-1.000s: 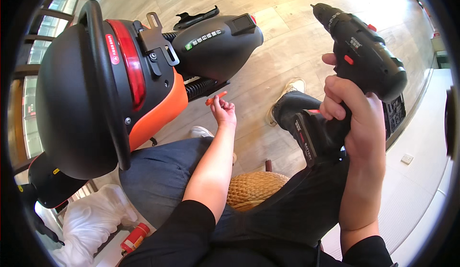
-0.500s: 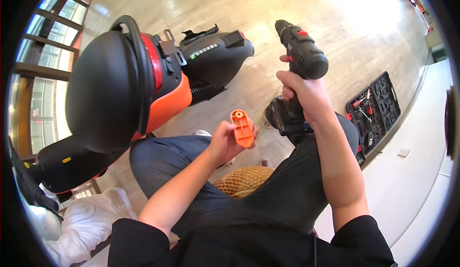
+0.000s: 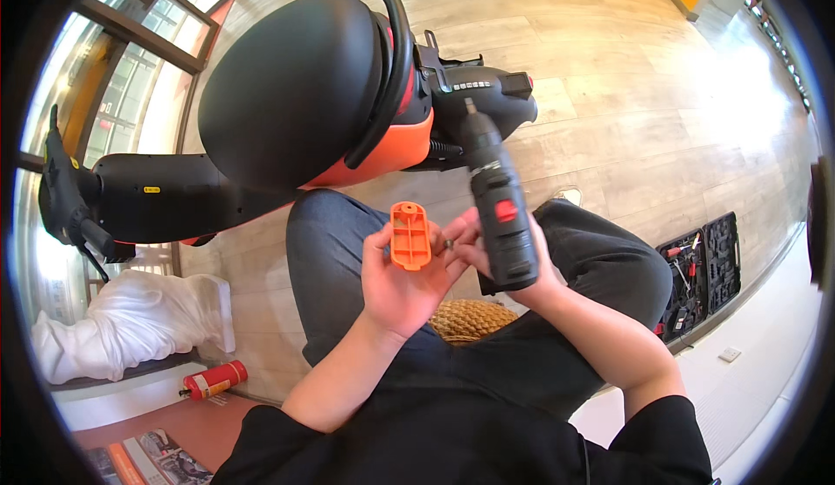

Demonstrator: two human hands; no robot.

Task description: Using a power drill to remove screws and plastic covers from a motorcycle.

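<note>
In front of my lap, my left hand (image 3: 398, 295) holds a small orange plastic cover (image 3: 421, 248), long and rounded, with its ribbed inner side facing up. My right hand (image 3: 541, 278) grips a black cordless drill (image 3: 487, 150) with a red switch; its bit points away from me. The fingertips of both hands meet just right of the cover. Between them is a small dark piece (image 3: 448, 244), perhaps a screw, too small to be sure. To the left and ahead lies a black and orange electric scooter (image 3: 287, 93).
An open black tool case (image 3: 720, 263) with several tools lies at the right by the white wall. A woven stool (image 3: 470, 320) shows between my legs. At the left are a white cloth-covered bundle (image 3: 139, 320) and a red fire extinguisher (image 3: 215, 380).
My right hand has brought the drill down and left, close to my left hand. The fingertips now meet beside the cover. My view has shifted, so the scooter appears farther right.
</note>
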